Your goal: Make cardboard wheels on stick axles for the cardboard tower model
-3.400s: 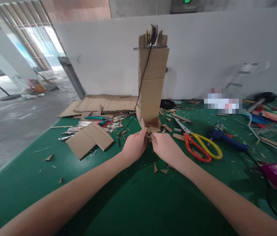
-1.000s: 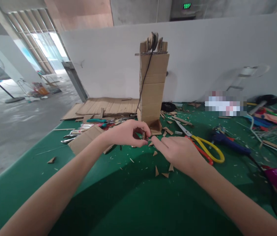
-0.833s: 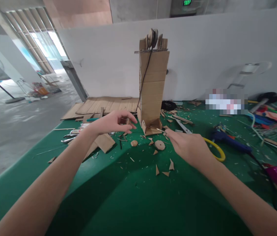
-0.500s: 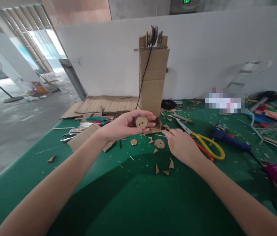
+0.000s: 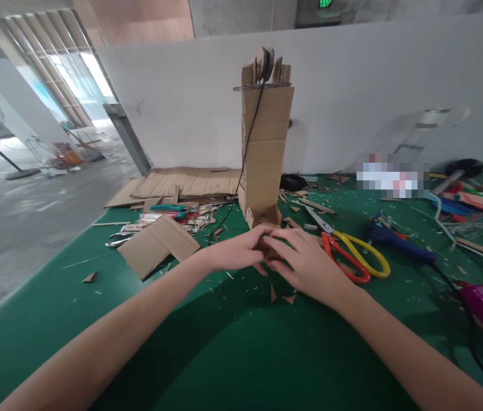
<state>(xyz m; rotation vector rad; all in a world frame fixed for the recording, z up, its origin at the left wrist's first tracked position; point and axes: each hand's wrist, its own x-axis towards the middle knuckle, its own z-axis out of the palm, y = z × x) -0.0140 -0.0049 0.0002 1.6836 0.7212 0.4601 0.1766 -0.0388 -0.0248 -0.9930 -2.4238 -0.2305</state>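
Seen near the left edge of the green desk (image 5: 207,365): a folded cardboard piece (image 5: 158,244), with loose hand tools (image 5: 168,214) and flat cardboard sheets (image 5: 181,182) behind it toward the far edge. Stood mid-desk, upright by the far edge: a tall cardboard tower (image 5: 267,148), a black cord (image 5: 248,148) hanging down its face from the top. Met just in front of the tower's foot: the left hand (image 5: 239,254) and the right hand (image 5: 310,265), touching, fingers of both drawn together and bent over a small brown piece (image 5: 266,249) low over the desk. Mostly hidden under the fingers; could not be told whether pinched or merely covered. Judged as the step in hand: closing both hands on that small part at the tower's base, among triangular scraps (image 5: 272,294). Called for next, by this reading: a firm, steady pinch and a clear look at the part, without nudging the tower. Left lying further right: red-and-yellow scissors (image 5: 355,254) just beside the right hand, then a blue glue gun (image 5: 398,242)
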